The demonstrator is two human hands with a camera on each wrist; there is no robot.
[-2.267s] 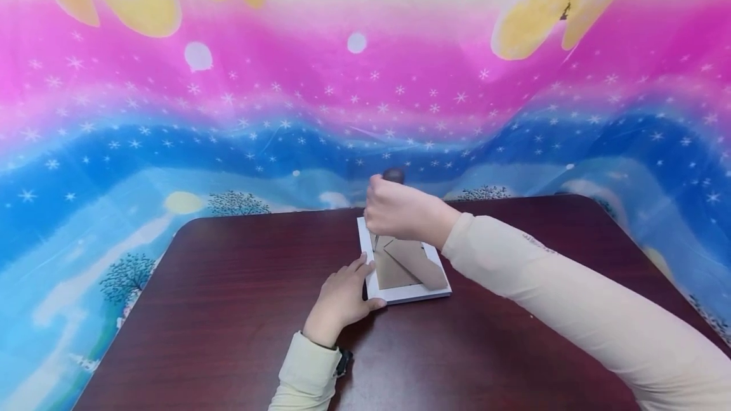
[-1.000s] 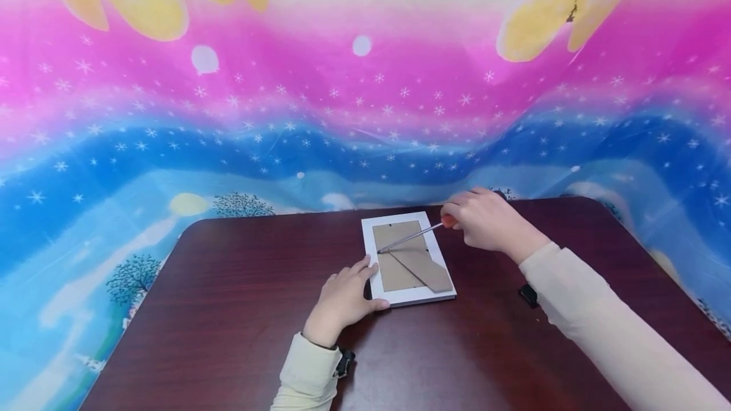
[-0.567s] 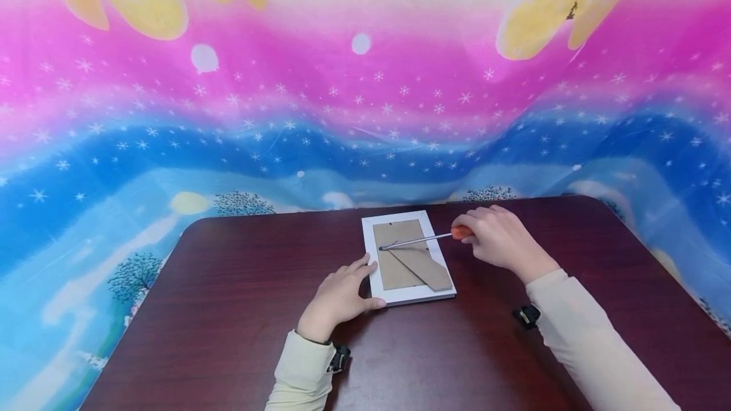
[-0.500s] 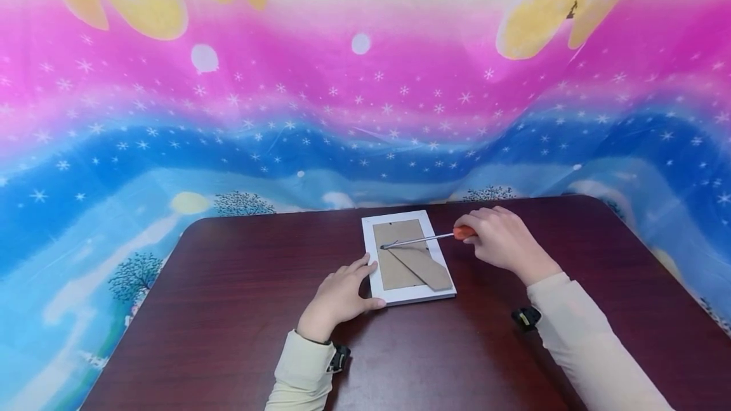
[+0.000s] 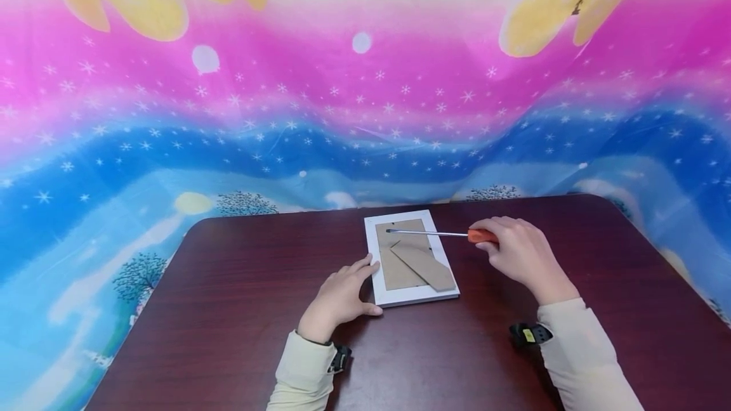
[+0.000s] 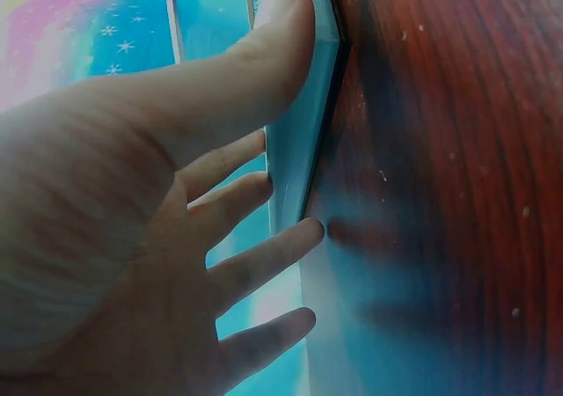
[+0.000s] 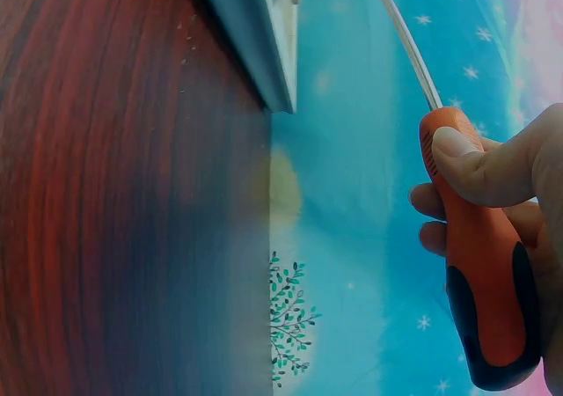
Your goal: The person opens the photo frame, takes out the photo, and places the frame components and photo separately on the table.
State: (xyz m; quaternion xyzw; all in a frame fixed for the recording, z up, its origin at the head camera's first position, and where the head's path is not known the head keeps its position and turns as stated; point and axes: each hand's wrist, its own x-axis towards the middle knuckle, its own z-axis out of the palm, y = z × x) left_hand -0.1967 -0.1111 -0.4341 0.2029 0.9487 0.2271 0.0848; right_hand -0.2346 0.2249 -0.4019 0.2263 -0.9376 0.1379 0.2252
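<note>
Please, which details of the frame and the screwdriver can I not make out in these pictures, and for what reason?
- Front of the frame: hidden in every view; it faces down to the table.
- Screwdriver tip: right wrist view, cut off by the top edge; head view, too small to tell whether it touches the frame.
- Handle's rear end: head view, hidden by the right hand.

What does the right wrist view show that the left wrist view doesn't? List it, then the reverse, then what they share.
Only the right wrist view: the right hand gripping the orange screwdriver, and a printed tree. Only the left wrist view: the left hand, fingers spread beside the frame. Both: part of the frame, the dark reddish table and the snowflake backdrop.
</note>
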